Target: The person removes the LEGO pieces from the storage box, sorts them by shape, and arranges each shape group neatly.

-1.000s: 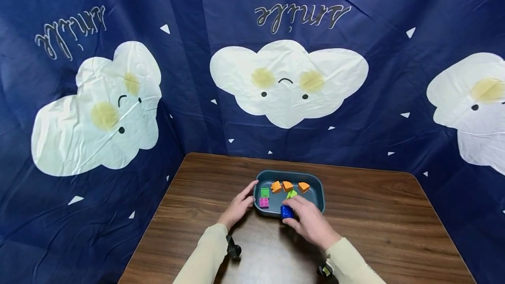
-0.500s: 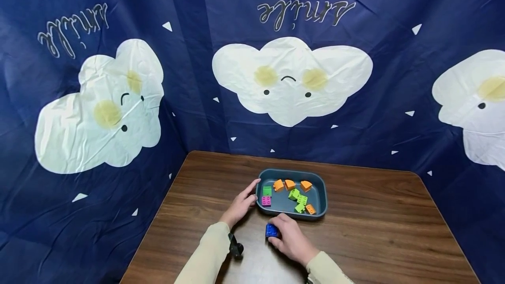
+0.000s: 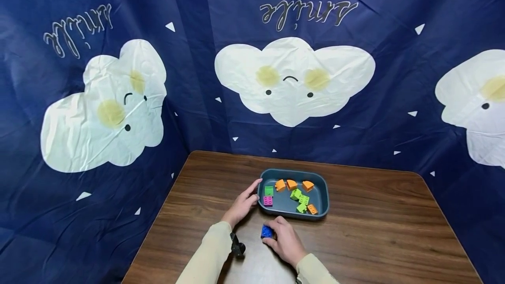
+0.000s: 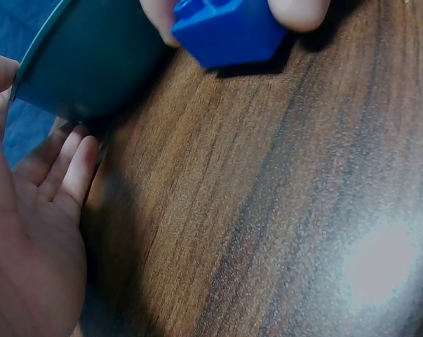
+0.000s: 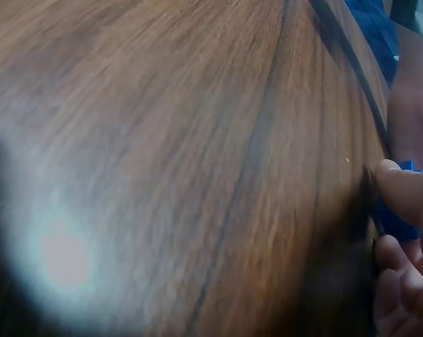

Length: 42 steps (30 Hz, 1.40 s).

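My right hand (image 3: 287,241) pinches a blue toy brick (image 3: 266,231) between thumb and fingers, in front of the tray. Seen from the left wrist, the studded brick (image 4: 229,31) is close over the wood, its slanted lower side showing; from the right wrist, the thumb and fingers hide most of it. At the left end of the dark teal tray (image 3: 292,214), my left hand (image 3: 240,205) rests its fairly straight fingers against the rim and outer wall. In the left wrist view one fingertip is at the rim and other fingers reach low along the tray wall (image 4: 106,63).
Inside the tray are a green brick (image 3: 268,191), a pink brick (image 3: 268,201), several orange pieces (image 3: 291,184) and some lime bricks (image 3: 304,199). The wooden table (image 3: 375,227) backs onto a dark blue curtain (image 3: 189,100) printed with clouds.
My right hand has carried the blue brick out of the tray, toward me and left, down to the table in front. The left hand keeps its place at the tray.
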Each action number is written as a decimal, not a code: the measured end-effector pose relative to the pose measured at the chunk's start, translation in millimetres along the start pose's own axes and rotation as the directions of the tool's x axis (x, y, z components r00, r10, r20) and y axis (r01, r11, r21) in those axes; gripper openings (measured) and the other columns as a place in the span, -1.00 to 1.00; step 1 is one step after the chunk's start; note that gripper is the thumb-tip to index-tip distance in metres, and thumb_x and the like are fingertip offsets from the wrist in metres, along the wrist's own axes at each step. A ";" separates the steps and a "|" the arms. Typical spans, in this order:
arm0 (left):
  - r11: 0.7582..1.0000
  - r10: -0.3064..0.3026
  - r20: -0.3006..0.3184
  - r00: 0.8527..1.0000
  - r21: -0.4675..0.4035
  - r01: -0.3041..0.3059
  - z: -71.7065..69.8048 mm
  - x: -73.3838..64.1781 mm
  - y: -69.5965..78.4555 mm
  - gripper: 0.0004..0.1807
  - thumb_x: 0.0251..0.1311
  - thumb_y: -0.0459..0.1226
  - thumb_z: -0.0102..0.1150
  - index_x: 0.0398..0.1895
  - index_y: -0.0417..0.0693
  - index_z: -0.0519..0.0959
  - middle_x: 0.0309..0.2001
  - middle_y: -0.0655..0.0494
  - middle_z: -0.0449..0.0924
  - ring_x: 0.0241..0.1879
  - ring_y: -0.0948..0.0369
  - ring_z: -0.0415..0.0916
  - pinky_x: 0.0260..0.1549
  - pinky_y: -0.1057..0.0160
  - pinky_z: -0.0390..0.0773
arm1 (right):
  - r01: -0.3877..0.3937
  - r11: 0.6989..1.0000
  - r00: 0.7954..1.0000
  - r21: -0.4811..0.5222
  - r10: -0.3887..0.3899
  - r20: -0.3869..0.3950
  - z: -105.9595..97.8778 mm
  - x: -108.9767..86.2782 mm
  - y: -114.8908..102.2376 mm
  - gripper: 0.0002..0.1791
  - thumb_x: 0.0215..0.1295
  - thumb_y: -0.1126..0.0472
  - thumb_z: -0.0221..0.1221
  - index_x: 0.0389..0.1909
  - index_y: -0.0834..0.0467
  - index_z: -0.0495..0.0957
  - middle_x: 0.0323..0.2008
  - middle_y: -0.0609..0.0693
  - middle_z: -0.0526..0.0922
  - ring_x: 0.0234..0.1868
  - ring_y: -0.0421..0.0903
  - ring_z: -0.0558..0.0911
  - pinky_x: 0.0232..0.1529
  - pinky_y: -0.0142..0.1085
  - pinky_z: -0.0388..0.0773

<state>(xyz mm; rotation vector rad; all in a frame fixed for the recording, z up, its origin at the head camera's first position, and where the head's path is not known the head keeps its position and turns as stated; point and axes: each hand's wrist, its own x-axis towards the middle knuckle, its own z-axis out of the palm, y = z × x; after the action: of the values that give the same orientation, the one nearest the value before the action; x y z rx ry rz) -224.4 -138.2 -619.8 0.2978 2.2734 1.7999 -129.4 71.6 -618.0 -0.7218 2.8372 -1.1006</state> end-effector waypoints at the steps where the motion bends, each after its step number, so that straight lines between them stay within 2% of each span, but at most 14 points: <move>1: 1.000 0.000 0.000 1.000 0.001 0.000 0.2 0.3 -0.1 -0.33 0.51 -0.28 -0.01 0.65 0.32 0.26 0.58 -0.05 0.27 0.35 -0.03 0.45 0.20 -0.11 0.60 | -0.005 1.000 1.000 -0.004 0.005 -0.009 1.8 0.7 0.0 -0.55 0.23 0.09 0.51 0.11 0.14 0.72 -0.16 -0.12 0.57 -0.24 -0.31 0.52 -0.16 -0.32 0.61; 6: 1.000 -0.003 0.001 1.000 0.004 0.003 0.0 1.2 -0.7 -0.33 0.51 -0.27 -0.01 0.64 0.36 0.27 0.58 -0.02 0.28 0.33 0.00 0.46 0.21 -0.09 0.60 | -0.008 1.000 0.999 -0.007 0.007 -0.047 8.3 4.5 0.6 -0.56 0.19 0.13 0.54 0.05 0.19 0.73 -0.18 -0.11 0.57 -0.27 -0.32 0.50 -0.22 -0.36 0.58; 12: 1.000 -0.003 0.000 1.000 0.008 0.003 0.1 1.2 -1.0 -0.33 0.51 -0.27 -0.01 0.63 0.36 0.27 0.57 -0.04 0.29 0.33 0.00 0.46 0.19 -0.08 0.60 | -0.047 0.999 0.997 0.018 0.048 -0.052 9.8 8.4 -0.3 -0.59 0.16 0.15 0.56 -0.01 0.20 0.74 -0.22 -0.12 0.55 -0.33 -0.34 0.45 -0.30 -0.41 0.51; 23: 1.000 -0.006 0.000 1.000 0.014 0.006 0.3 -0.1 1.4 -0.33 0.51 -0.28 -0.02 0.63 0.40 0.27 0.58 -0.04 0.28 0.37 -0.02 0.44 0.21 -0.10 0.59 | -0.049 0.999 0.998 -0.006 0.049 -0.048 10.4 10.7 1.1 -0.58 0.16 0.11 0.56 -0.01 0.19 0.74 -0.16 -0.09 0.62 -0.27 -0.30 0.51 -0.22 -0.34 0.57; 42: 1.000 -0.012 -0.003 1.000 0.006 0.012 -0.6 1.9 -2.2 -0.33 0.50 -0.26 -0.01 0.62 0.44 0.28 0.57 -0.04 0.29 0.33 -0.01 0.47 0.20 -0.08 0.60 | -0.042 0.999 0.998 0.006 0.043 -0.052 12.3 12.9 2.2 -0.58 0.14 0.12 0.57 -0.01 0.17 0.74 -0.16 -0.10 0.62 -0.32 -0.33 0.48 -0.28 -0.39 0.52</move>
<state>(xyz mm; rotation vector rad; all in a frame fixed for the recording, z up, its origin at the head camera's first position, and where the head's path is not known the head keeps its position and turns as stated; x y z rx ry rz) -226.4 -138.7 -621.9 0.2819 2.2775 1.7890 -139.7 59.8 -626.7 -0.6384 2.8769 -1.1372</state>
